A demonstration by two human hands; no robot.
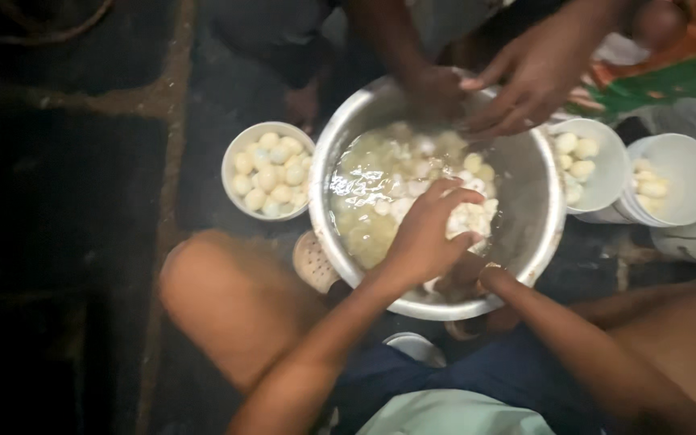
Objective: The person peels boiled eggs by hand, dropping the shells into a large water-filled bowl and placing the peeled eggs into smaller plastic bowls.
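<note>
over the big steel basin (543,211) on the dark floor (66,201), we are working with both hands among small pale peeled eggs (412,173) floating in cloudy water. our left hand (427,235) is curling down over the near side of the pile, fingers bent and narrow around one or two eggs, though we cannot tell exactly how many it is gripping. our right hand (462,280) is tucking in low at the near rim, mostly hidden beneath the left, so we cannot tell whether it is closed or loose. to do this well, we judge that we should be keeping the grip light, since the eggs look wet and slippery, and lifting them clear of the water before moving them sideways. across the basin, another person's hands (517,80) are reaching in at the far rim, so we should be keeping to our own side. left of the basin, a white bowl (239,157) is sitting nearly full of the same pale eggs. on the right, a white cup (610,169) is holding several eggs, and just beside it a stack of white cups (686,181) is holding a few more. a small perforated pale object (313,262), its purpose unclear, is lying by the basin's near-left edge.
</note>
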